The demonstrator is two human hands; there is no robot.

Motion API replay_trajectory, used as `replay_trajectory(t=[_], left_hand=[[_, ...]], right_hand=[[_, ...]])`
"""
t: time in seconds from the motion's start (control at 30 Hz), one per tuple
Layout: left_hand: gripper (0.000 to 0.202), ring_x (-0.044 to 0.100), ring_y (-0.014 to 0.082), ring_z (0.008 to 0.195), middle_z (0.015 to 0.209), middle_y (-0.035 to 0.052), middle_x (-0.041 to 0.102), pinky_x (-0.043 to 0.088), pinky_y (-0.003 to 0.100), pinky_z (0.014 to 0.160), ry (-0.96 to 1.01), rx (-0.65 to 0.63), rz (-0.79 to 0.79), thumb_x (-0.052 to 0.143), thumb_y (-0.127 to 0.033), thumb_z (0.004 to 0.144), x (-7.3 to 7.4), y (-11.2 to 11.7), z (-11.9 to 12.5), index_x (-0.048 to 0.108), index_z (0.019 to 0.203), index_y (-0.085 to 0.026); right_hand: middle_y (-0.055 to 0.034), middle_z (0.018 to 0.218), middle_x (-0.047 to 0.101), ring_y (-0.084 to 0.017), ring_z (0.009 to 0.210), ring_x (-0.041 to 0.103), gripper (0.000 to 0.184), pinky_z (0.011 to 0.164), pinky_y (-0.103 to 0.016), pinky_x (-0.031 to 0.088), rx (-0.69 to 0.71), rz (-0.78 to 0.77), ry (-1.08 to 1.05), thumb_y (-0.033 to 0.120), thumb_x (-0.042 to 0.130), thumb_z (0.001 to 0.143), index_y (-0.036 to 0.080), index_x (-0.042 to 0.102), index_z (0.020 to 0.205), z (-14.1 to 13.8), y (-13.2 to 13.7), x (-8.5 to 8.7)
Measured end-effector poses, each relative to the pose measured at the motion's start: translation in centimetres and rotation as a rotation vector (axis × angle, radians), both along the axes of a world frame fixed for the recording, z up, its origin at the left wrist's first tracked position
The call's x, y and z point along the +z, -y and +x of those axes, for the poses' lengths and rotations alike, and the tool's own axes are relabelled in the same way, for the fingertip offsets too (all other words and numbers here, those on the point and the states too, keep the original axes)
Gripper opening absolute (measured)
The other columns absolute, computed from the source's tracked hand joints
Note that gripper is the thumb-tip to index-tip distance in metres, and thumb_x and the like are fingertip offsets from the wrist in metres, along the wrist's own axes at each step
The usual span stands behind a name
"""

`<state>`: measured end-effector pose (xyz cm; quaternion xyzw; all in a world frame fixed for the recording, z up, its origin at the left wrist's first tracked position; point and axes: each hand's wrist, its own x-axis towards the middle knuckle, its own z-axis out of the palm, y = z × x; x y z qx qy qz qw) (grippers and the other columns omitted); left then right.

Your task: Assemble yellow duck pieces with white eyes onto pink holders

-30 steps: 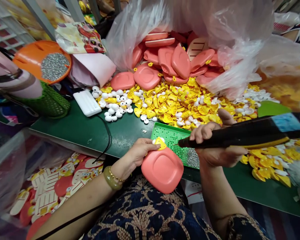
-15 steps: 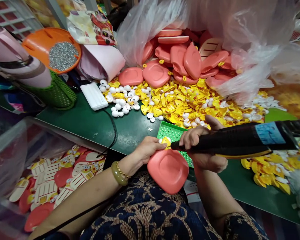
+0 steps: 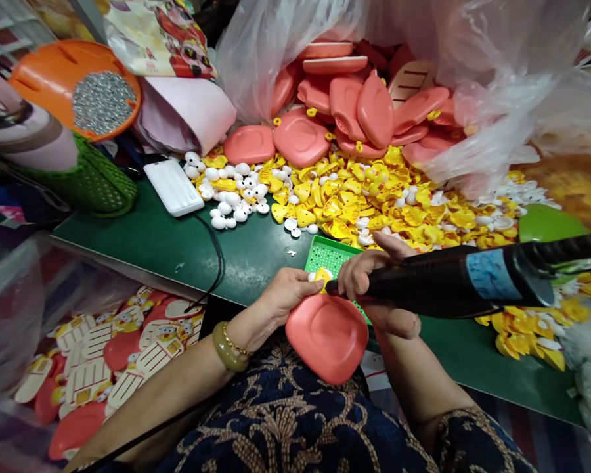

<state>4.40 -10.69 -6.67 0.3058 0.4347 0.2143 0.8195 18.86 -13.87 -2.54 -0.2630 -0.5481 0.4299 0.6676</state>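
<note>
While a heap of plastic parts covers the far side of the green work table (image 3: 142, 243), a clear plastic bag (image 3: 285, 59) slumps over the back of it, spilling coral-pink plates (image 3: 374, 112) onto a spread of yellow pieces (image 3: 354, 197) and white eye pieces (image 3: 231, 203). To the left stand a green mesh basket (image 3: 93, 177) and an orange tray (image 3: 44, 85) holding silver studs (image 3: 101, 102), and a white block (image 3: 172, 187) with a black cord (image 3: 211, 263) lies on the table. A clear bin (image 3: 10, 309) of printed duck cards (image 3: 98, 341) sits below the table's near edge at the lower left. More yellow pieces (image 3: 526, 332) lie at the right. Just above the person's lap, over a small green pegboard tray (image 3: 331, 257), the left hand (image 3: 288, 295) is closed on one pink plate (image 3: 326, 338), its fingers curled over a yellow piece (image 3: 322, 279) at the plate's top edge. The right hand (image 3: 369, 282) is wrapped firmly around a black tool (image 3: 448, 282) with a blue label (image 3: 487, 274), and the tool's narrow tip sits against or just beside that yellow piece; which of the two, I cannot tell. A bangle (image 3: 226, 346) and a thin gold chain (image 3: 236, 345) circle the left wrist.
</note>
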Motion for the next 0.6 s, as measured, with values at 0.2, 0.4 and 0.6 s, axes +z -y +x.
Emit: replay_trajectory(t=[0.2, 0.4, 0.6], left_hand=[[0.032, 0.053, 0.0126, 0.054, 0.059, 0.0048, 0.062, 0.037, 0.025, 0.053, 0.002, -0.011, 0.041, 0.083, -0.035, 0.050, -0.1, 0.0, 0.0, 0.063, 0.056, -0.011], [0.030, 0.054, 0.0122, 0.055, 0.060, 0.0050, 0.063, 0.038, 0.025, 0.055, 0.020, -0.002, 0.048, 0.082, -0.033, 0.051, -0.1, 0.1, 0.1, 0.068, 0.063, -0.009], [0.021, 0.053, 0.0116, 0.051, 0.059, 0.0058, 0.064, 0.038, 0.024, 0.051, -0.031, -0.026, 0.040, 0.078, -0.027, 0.056, -0.1, -0.1, 0.0, 0.069, 0.063, -0.009]], right_hand=[[0.0043, 0.060, 0.047, -0.013, 0.045, 0.046, 0.065, 0.045, -0.030, 0.048, -0.061, -0.062, -0.019, 0.059, 0.068, 0.067, 0.034, 0.051, 0.125, -0.1, 0.1, -0.2], [0.0048, 0.060, 0.046, -0.013, 0.045, 0.047, 0.061, 0.045, -0.030, 0.046, -0.087, -0.080, 0.001, 0.061, 0.068, 0.066, 0.035, 0.052, 0.120, -0.5, 0.2, -0.1], [0.0059, 0.056, 0.043, -0.011, 0.041, 0.042, 0.061, 0.041, -0.029, 0.043, -0.197, 0.015, -0.063, 0.068, 0.064, 0.063, 0.031, 0.059, 0.112, 0.9, 0.7, 2.0]])
